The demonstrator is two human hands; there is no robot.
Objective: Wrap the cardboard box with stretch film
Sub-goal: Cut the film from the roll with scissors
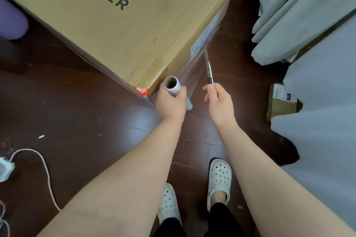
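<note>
The large brown cardboard box (115,25) with black printed lettering fills the frame from nine to one o'clock, standing on a dark reddish-brown wooden floor (77,111). Pale grey-blue curtains or bedding (308,25) hang at two to four o'clock, and a small brown parcel with a white label (279,102) lies on the floor at three o'clock. A white cord (46,169) loops across the floor at eight o'clock, its far end cut off by the frame edge. A purple rounded object (11,23) at nine o'clock is partly out of view and cannot be identified.

The box's top and left parts run out of the frame. Red-and-white tape marks its near corner (141,90) and far right corner. A clear sheet of stretch film (194,71), hard to make out, spans from the box's right side to a grey roll with a cardboard core (173,87) just beside the near corner.

The left hand (170,104) is clenched around the roll. The right hand (219,104) grasps a slim silver-bladed knife with a dark handle (209,69), its tip pointing toward twelve o'clock, at the film. White perforated clogs (219,177) show at six o'clock.
</note>
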